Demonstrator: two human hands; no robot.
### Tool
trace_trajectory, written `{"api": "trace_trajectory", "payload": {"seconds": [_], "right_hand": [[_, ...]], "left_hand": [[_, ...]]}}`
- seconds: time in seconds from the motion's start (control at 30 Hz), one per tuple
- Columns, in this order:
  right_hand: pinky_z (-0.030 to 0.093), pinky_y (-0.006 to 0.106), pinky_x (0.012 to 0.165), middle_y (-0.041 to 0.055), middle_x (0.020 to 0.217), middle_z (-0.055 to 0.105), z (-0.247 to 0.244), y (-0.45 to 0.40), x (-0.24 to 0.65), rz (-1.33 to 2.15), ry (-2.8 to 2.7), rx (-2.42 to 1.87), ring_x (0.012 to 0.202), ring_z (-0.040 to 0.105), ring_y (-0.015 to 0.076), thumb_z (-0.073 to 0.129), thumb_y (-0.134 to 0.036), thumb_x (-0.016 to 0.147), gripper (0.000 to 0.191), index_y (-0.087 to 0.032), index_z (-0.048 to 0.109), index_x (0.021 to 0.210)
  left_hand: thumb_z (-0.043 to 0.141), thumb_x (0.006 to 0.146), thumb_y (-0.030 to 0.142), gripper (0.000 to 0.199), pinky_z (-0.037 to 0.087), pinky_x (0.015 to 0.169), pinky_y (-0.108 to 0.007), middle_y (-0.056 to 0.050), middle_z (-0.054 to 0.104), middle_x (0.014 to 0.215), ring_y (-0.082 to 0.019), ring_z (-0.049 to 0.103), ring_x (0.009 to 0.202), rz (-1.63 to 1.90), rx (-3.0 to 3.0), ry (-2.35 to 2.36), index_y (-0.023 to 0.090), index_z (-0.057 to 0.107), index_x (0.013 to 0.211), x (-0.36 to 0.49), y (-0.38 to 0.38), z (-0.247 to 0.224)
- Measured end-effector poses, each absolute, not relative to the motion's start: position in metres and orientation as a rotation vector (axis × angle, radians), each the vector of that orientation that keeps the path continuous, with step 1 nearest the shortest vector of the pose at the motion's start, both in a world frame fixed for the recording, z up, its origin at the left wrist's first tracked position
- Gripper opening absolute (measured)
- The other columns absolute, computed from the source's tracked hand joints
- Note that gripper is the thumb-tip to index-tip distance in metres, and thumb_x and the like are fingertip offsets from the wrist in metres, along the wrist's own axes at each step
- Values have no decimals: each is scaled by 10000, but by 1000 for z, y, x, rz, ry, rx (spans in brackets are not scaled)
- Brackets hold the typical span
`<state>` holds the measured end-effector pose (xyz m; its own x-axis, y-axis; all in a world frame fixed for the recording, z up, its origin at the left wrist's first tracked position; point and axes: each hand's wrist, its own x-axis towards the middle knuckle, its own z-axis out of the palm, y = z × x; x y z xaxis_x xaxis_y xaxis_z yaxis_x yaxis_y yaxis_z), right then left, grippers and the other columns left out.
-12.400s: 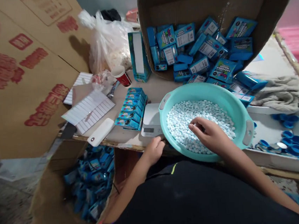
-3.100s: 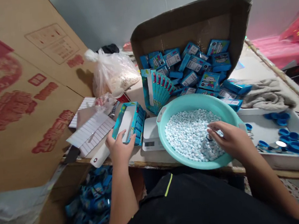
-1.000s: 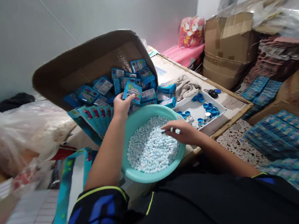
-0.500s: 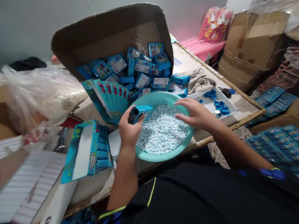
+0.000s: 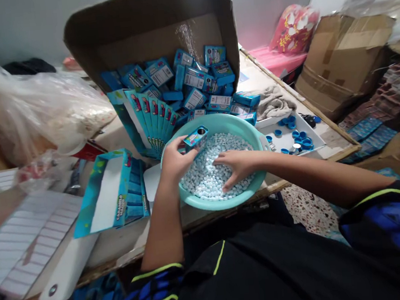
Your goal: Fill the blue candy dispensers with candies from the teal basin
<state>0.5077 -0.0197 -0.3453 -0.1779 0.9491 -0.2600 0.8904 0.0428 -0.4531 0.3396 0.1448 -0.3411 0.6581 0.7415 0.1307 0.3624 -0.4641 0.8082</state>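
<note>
My left hand grips a small blue candy box over the left side of a turquoise basin. A dark round opening shows at the box's upper end. Pale blue and white candies fill much of the basin. My right hand is down at the candies, palm low, with fingers and thumb spread apart; its fingertips touch them. Left of the basin lies an open display carton with a row of blue boxes inside.
Behind the basin, a tilted cardboard box spills blue candy boxes. A white tray with blue round caps sits at the right, beside a grey cloth. Plastic bags and striped sheets lie leftward.
My right hand has moved left and down from the basin's right rim onto the candies. In my left hand the candy box has turned, its opening now facing up and rightward.
</note>
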Motion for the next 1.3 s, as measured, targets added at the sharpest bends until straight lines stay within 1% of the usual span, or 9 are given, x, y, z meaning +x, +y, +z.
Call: {"api": "trace_trajectory", "payload": {"seconds": [0.2, 0.33, 0.4, 0.47, 0.6, 0.73, 0.9, 1.17, 1.3], "right_hand": [[513, 446, 1089, 143, 1403, 631, -350, -18, 508, 954, -2048, -1832, 1272, 614, 370, 951, -550, 672, 984, -237, 571, 1523], [546, 384, 1036, 118, 1308, 717, -354, -6, 520, 1120, -1568, -1792, 1167, 689, 278, 773, -482, 896, 637, -177, 631, 1437], [555, 353, 999, 107, 1209, 750, -358, 5, 532, 965, -1452, -1847, 1098, 707, 239, 611, -357, 1008, 381, -153, 701, 1317], [514, 367, 1073, 119, 1268, 724, -365, 21, 543, 750, -1500, -1979, 1178, 676, 247, 529, -225, 1020, 326, -143, 733, 1261], [420, 488, 1200, 171, 1447, 625, -383, 57, 550, 711, -1649, -2209, 1360, 575, 318, 508, -272, 1053, 410, -129, 666, 1403], [428, 512, 1206, 144, 1451, 640, -393, 70, 535, 834, -1827, -2077, 1370, 573, 335, 469, -393, 1068, 437, -165, 709, 1354], [449, 539, 1187, 128, 1422, 662, -385, 40, 521, 854, -1805, -2068, 1337, 595, 374, 556, -630, 983, 574, -227, 718, 1358], [513, 547, 1134, 96, 1427, 661, -371, 8, 499, 1024, -1601, -2012, 1313, 614, 368, 751, -613, 848, 654, -279, 676, 1405], [511, 565, 1137, 113, 1500, 605, -375, 8, 486, 1074, -1563, -1927, 1352, 584, 387, 873, -608, 728, 893, -258, 592, 1500]], "left_hand": [[711, 761, 289, 373, 528, 727, -355, -33, 713, 894, -235, 652, 747, 493, 2155, 999, 213, 652, 1122, 345, 163, -335], [688, 814, 338, 318, 514, 741, -373, -33, 707, 877, -240, 640, 727, 445, 2185, 951, 227, 644, 1109, 342, 158, -338], [697, 802, 310, 335, 516, 745, -372, -29, 696, 855, -242, 638, 725, 455, 2190, 951, 226, 639, 1121, 341, 156, -339], [720, 777, 271, 380, 525, 750, -363, -19, 681, 836, -240, 640, 729, 465, 2173, 958, 223, 634, 1143, 341, 157, -341], [794, 736, 245, 497, 552, 892, -365, -46, 715, 1063, -267, 699, 949, 576, 2132, 880, 203, 623, 1201, 343, 162, -346], [830, 745, 257, 522, 534, 1028, -368, -81, 707, 1254, -301, 677, 1172, 664, 2118, 806, 200, 641, 1228, 345, 161, -347], [772, 834, 270, 393, 543, 990, -383, -86, 740, 1173, -300, 692, 1102, 739, 2142, 849, 217, 656, 1205, 344, 156, -345], [718, 872, 232, 297, 535, 934, -400, -103, 750, 1105, -304, 687, 1053, 543, 2245, 855, 225, 667, 1165, 341, 150, -343], [698, 892, 226, 306, 534, 935, -400, -107, 744, 1131, -297, 689, 1044, 465, 2283, 861, 211, 667, 1196, 342, 151, -340]]}}
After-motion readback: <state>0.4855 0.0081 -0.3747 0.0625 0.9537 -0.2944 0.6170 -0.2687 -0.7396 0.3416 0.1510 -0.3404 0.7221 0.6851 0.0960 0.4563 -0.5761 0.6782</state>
